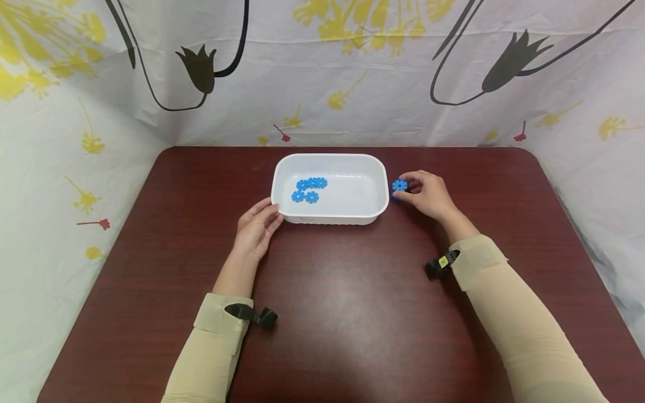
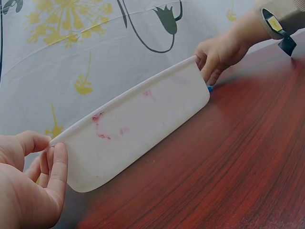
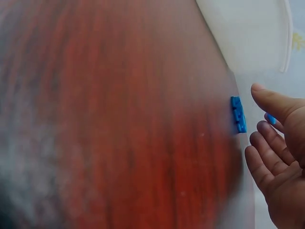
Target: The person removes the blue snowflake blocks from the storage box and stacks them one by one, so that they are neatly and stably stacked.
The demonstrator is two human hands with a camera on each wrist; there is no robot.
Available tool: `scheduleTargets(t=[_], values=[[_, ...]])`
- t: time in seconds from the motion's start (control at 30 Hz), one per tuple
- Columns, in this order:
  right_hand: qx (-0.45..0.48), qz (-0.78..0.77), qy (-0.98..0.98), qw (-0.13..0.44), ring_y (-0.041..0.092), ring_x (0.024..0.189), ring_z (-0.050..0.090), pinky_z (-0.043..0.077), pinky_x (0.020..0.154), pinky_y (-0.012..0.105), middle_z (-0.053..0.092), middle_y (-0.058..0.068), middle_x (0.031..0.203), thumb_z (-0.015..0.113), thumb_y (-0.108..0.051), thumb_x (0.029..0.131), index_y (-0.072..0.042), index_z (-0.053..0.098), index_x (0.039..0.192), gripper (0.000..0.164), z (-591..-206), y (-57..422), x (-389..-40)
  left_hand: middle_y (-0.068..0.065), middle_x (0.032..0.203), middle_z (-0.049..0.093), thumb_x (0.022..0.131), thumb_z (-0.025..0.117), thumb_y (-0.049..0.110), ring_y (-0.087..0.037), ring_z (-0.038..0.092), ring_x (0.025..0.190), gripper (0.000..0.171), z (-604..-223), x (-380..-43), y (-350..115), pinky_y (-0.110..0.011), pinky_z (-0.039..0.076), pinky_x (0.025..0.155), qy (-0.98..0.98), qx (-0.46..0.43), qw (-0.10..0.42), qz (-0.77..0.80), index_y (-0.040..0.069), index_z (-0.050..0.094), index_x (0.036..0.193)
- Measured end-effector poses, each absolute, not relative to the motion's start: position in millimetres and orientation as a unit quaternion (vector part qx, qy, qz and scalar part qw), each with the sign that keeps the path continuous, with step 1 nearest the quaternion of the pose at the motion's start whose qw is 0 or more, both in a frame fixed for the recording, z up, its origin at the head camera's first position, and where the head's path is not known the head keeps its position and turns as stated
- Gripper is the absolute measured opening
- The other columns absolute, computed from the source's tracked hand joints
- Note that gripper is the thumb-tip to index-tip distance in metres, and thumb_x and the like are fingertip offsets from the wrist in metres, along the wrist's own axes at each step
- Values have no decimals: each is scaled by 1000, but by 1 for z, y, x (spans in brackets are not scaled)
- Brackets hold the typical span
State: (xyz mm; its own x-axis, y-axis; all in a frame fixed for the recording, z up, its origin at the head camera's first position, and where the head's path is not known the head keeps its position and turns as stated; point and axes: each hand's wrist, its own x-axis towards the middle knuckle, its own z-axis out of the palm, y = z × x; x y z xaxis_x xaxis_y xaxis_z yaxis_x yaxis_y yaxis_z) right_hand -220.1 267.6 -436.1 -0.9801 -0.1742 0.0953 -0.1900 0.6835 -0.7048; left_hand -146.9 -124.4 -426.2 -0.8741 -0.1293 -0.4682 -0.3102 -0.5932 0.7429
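My left hand (image 1: 256, 229) grips the near left corner of a white plastic tray (image 1: 332, 216), thumb at the rim and fingers against the side. Several blue snowflake discs (image 1: 312, 197) lie in the tray's left part. Just outside its right end, my right hand (image 1: 427, 194) holds a blue snowflake disc (image 1: 400, 185) at the thumb and fingertips. From the right wrist, only a sliver of a blue disc (image 3: 270, 119) shows behind the thumb. Another blue piece (image 3: 238, 114) appears edge-on near the fingertips, low by the table.
The dark red-brown table (image 1: 332, 313) extends around the tray. A white cloth (image 1: 312, 84) with yellow and dark flower prints hangs behind and at the sides. Black straps (image 1: 252, 314) circle both sleeves. Reddish smudges (image 2: 101, 126) mark the tray's outer wall.
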Motion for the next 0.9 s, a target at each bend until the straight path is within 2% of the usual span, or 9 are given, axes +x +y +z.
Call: scheduleTargets(t=[0.17,0.33,0.53,0.73,0.9], values=[[113,367,-923,6,36,100,64,56,87,52,66,22,112,84,-16,85,3,67,120,43,-441,271,-220,-6,99,65,93,68,-4,-12,66,77,26,-427,-147,-125,-22,62,78,447,-243,50,860,5,62,117],[123,355,-927,-2,36,102,63,54,89,52,65,21,111,85,-14,84,3,67,119,42,-443,272,-222,-5,93,66,93,70,-2,-11,65,77,26,-427,-147,-125,-22,62,78,450,-242,49,858,5,62,117],[124,347,-930,-13,37,102,61,54,89,52,64,22,110,85,-13,83,4,67,118,42,-442,271,-222,-5,94,66,93,70,-2,-12,65,78,29,-427,-147,-125,-22,62,79,453,-243,51,856,4,62,120],[133,341,-930,-27,37,102,61,53,90,52,64,22,110,83,-17,86,4,67,118,42,-439,271,-221,-5,95,65,94,68,-2,-12,65,79,31,-426,-146,-125,-22,62,79,459,-245,55,852,4,61,124],[124,349,-929,-21,36,100,62,53,89,49,65,21,109,83,-19,86,4,67,118,43,-438,271,-223,-6,94,66,93,69,-2,-12,66,78,29,-427,-147,-125,-22,62,78,456,-244,53,854,4,62,121]])
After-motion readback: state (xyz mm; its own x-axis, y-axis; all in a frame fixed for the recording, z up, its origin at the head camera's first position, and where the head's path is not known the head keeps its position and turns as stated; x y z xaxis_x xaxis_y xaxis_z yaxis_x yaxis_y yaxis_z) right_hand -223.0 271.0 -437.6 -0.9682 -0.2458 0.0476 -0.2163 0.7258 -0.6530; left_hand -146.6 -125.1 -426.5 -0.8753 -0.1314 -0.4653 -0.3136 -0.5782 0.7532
